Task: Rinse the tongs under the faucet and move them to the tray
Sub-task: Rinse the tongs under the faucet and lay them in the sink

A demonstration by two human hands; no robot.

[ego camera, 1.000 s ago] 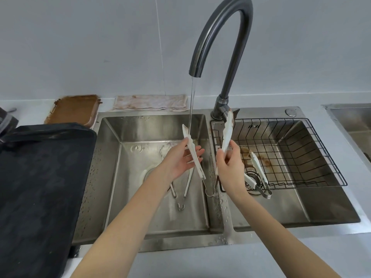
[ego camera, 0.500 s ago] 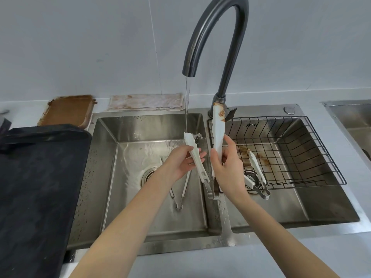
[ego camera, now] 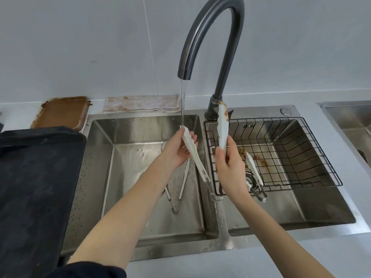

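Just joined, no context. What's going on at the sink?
A person is rinsing tongs under the running faucet, spread open with one arm in each hand. The left hand holds the arm under the stream; the right hand holds the other arm, whose tip is brown-stained. Two more tongs lie in the sink. The black tray on the left has no tongs yet.

Both hands, left hand (ego camera: pixel 176 151) and right hand (ego camera: pixel 230 167), are holding spread tongs (ego camera: pixel 193 153) under the faucet (ego camera: pixel 210 37) stream.

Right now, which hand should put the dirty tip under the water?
Right hand, probably: it holds the stained tip, which is beside the stream. The left hand holds the tip already under it.
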